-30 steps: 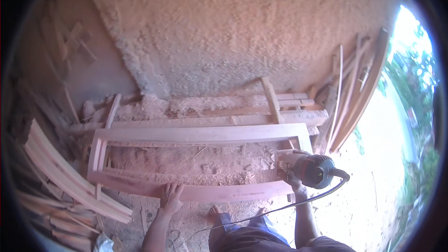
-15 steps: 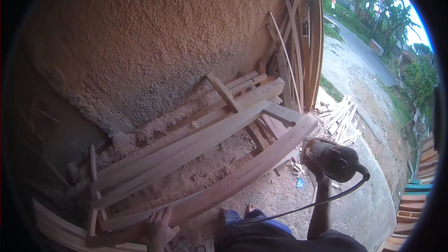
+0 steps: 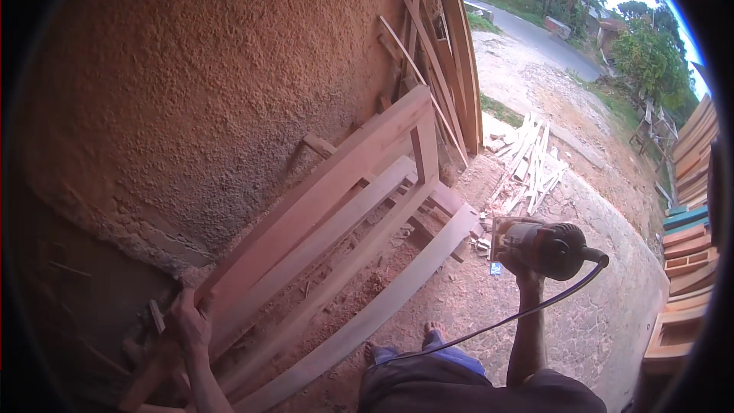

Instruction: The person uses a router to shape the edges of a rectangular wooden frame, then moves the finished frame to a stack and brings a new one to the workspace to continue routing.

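Head view, only one available. Left hand (image 3: 187, 325) sat at the lower end of the wooden frame (image 3: 329, 195), fingers clenched over the edge of its top rail. The frame was tilted up on its long side, leaning toward the rough plastered wall (image 3: 191, 92), its lower part down among sawdust and loose boards on the ground. Right hand (image 3: 520, 264) was closed around the body of a corded power tool (image 3: 544, 247), held clear of the frame, out over the dirt yard; its black cable (image 3: 497, 325) trailed back across my lap.

Handling judgement: I took the frame for solid timber, stiff, heavy for one hand, and awkward because of its length; it would pivot on its far corner rather than lift cleanly. Surface looked raw and dusty, so grip should be fair, splinters likely. Best hold, in my estimate, was the top rail near a joint, where the cross member (image 3: 425, 154) gives purchase. The tool I judged dense and compact, well held by its body.

Scrap slats (image 3: 531, 160) lay farther out; stacked frames (image 3: 688, 222) stood at the right.
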A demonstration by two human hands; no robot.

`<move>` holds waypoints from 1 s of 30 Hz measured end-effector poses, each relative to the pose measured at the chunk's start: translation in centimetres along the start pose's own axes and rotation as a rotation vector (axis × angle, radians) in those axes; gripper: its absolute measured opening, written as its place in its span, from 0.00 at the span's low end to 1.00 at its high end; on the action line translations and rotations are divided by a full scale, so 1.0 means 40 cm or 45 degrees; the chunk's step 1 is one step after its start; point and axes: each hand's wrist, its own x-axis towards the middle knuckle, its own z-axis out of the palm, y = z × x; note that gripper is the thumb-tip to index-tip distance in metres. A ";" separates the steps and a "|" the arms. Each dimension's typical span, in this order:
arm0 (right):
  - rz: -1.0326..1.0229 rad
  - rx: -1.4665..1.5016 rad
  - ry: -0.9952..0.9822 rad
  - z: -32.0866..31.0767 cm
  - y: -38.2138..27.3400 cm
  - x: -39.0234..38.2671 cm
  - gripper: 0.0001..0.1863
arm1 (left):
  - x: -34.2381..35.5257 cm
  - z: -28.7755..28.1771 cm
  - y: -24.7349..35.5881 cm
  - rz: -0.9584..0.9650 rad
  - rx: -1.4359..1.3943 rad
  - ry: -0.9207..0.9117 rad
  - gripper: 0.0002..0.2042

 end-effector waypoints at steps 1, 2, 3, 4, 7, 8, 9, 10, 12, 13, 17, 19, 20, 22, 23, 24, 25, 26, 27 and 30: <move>0.009 -0.008 0.015 0.002 -0.008 -0.018 0.35 | 0.021 0.009 -0.024 -0.013 -0.125 -0.106 0.38; 0.016 -0.014 0.025 0.007 -0.018 -0.038 0.35 | 0.040 0.022 -0.046 -0.027 -0.248 -0.215 0.38; 0.026 -0.021 0.034 0.008 -0.025 -0.055 0.35 | 0.055 0.037 -0.066 -0.043 -0.369 -0.326 0.38; 0.031 -0.027 0.045 0.012 -0.032 -0.070 0.35 | 0.067 0.062 -0.086 0.000 -0.377 -0.401 0.39; 0.044 -0.036 0.072 0.021 -0.054 -0.104 0.35 | 0.077 0.172 -0.110 0.064 -0.379 -0.587 0.40; 0.051 -0.047 0.080 0.025 -0.061 -0.115 0.35 | 0.073 0.206 -0.097 0.052 -0.365 -0.635 0.41; 0.055 -0.057 0.087 0.027 -0.071 -0.126 0.35 | 0.070 0.241 -0.091 0.040 -0.351 -0.683 0.41; 0.059 -0.063 0.082 0.030 -0.074 -0.135 0.35 | 0.065 0.281 -0.098 0.011 -0.377 -0.737 0.42; 0.065 -0.071 0.089 0.041 -0.087 -0.153 0.35 | 0.065 0.358 -0.115 -0.036 -0.431 -0.836 0.44; 0.072 -0.080 0.088 0.049 -0.094 -0.163 0.35 | 0.072 0.392 -0.126 -0.045 -0.423 -0.882 0.45; 0.095 -0.109 0.059 0.075 -0.118 -0.201 0.35 | 0.062 0.577 -0.218 -0.090 -0.416 -0.957 0.46; 0.101 -0.123 0.044 0.078 -0.133 -0.208 0.35 | 0.048 0.663 -0.226 -0.105 -0.428 -0.940 0.45; 0.107 -0.128 0.032 0.087 -0.138 -0.213 0.35 | 0.037 0.683 -0.221 -0.114 -0.421 -0.945 0.45; 0.109 -0.139 0.010 0.098 -0.149 -0.212 0.35 | 0.027 0.707 -0.206 -0.143 -0.426 -0.967 0.40; 0.106 -0.146 -0.005 0.106 -0.155 -0.209 0.35 | 0.021 0.710 -0.193 -0.165 -0.437 -0.984 0.37; 0.101 -0.146 -0.025 0.119 -0.160 -0.204 0.34 | 0.015 0.711 -0.183 -0.193 -0.448 -0.998 0.34; 0.099 -0.151 -0.051 0.132 -0.164 -0.200 0.34 | -0.001 0.705 -0.174 -0.100 -0.456 -0.872 0.30; 0.096 -0.147 -0.080 0.153 -0.164 -0.198 0.34 | -0.012 0.685 -0.176 -0.017 -0.453 -0.742 0.27; 0.089 -0.144 -0.112 0.173 -0.168 -0.190 0.34 | -0.028 0.664 -0.178 0.055 -0.445 -0.609 0.25; 0.046 -0.133 -0.253 0.282 -0.182 -0.167 0.34 | -0.112 0.521 -0.132 0.208 -0.440 -0.074 0.27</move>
